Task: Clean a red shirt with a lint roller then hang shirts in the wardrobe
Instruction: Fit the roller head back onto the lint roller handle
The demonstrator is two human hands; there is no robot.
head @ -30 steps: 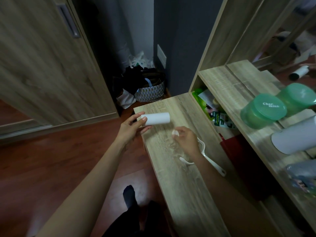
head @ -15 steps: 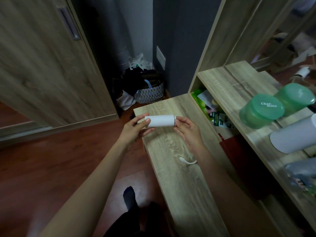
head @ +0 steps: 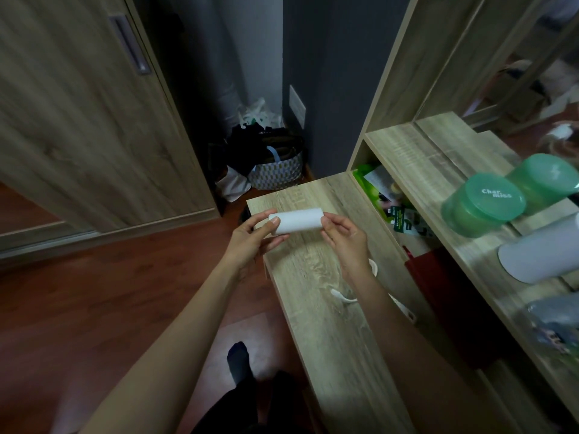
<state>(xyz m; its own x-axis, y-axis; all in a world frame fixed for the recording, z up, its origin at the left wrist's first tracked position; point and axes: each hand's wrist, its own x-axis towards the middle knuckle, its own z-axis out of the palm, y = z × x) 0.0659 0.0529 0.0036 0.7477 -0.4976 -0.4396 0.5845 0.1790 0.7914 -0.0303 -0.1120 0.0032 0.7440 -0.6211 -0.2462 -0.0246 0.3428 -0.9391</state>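
A white lint roll [head: 299, 221] hangs sideways above the far end of the low wooden bench [head: 326, 308]. My left hand [head: 250, 242] grips its left end, thumb on top. My right hand [head: 343, 238] pinches the right end with the fingertips. The white lint roller handle [head: 347, 296] lies on the bench under my right forearm, partly hidden. Some red fabric [head: 438, 277] sits in the lower shelf to the right; whether it is the shirt is unclear. The wardrobe door [head: 78, 120] stands at left.
A patterned basket [head: 277, 173] with dark bags stands on the floor by the grey wall. The upper shelf holds a green tub [head: 484, 205] and a white roll [head: 542, 255]. Green packets [head: 376, 189] fill the lower shelf. My dark-socked foot [head: 239, 360] stands on the wooden floor.
My right hand left the bench surface and rose to the roll's right end, pinching it. Both hands now hold the roll, slightly further right.
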